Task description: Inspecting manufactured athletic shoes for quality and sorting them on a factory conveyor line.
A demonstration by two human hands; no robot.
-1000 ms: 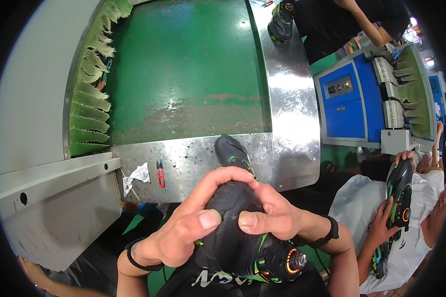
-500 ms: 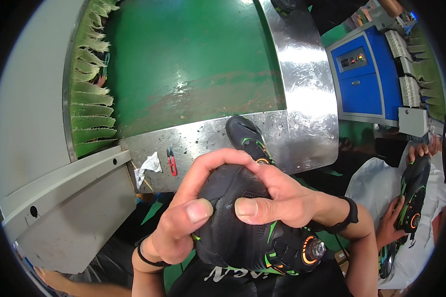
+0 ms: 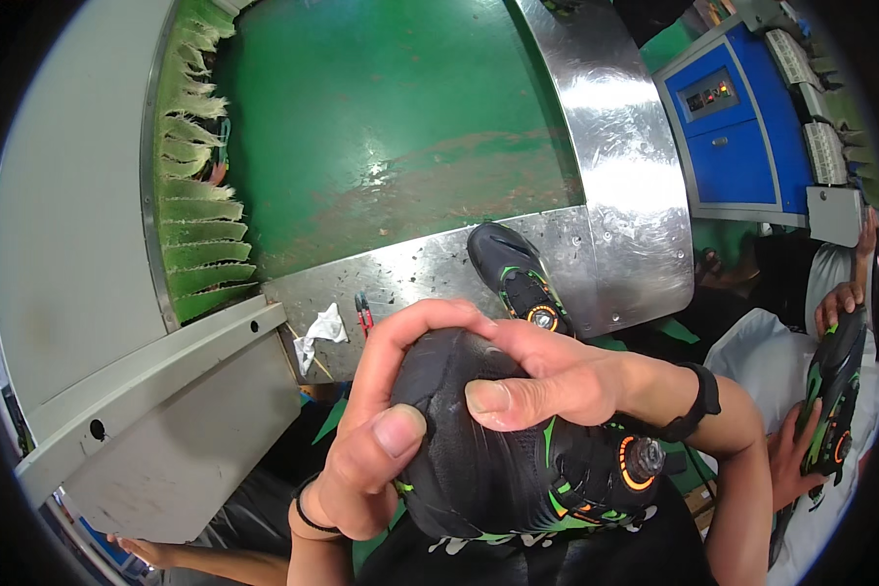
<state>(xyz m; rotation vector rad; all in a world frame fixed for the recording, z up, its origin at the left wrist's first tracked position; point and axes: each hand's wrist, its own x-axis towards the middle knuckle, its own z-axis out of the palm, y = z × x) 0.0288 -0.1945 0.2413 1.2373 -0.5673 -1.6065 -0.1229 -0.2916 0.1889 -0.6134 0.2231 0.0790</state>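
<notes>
Close to my body I hold a black shoe (image 3: 488,479) with green trim and an orange-ringed dial. My left hand (image 3: 376,430) is closed round one side of its toe, the thumb pressing on the upper. From the other side my right hand (image 3: 557,381) grips the toe, its thumb lying across the dark material. The fingertips of both hands meet over the far end of the toe. A matching shoe (image 3: 518,273) rests just beyond them on the metal ledge, with its dial nearest to me.
Red-handled snips (image 3: 363,313) and a crumpled white cloth (image 3: 324,330) lie on the metal ledge (image 3: 410,278). Past it stretches a green belt (image 3: 391,117), with green fringed strips at left. At right another person's hand (image 3: 791,454) holds a similar shoe (image 3: 840,391).
The ledge and surroundings have shifted rightward in view. The held shoe has tipped slightly, showing more of its dial side. Both hands keep their grip, thumbs still pressed on the toe.
</notes>
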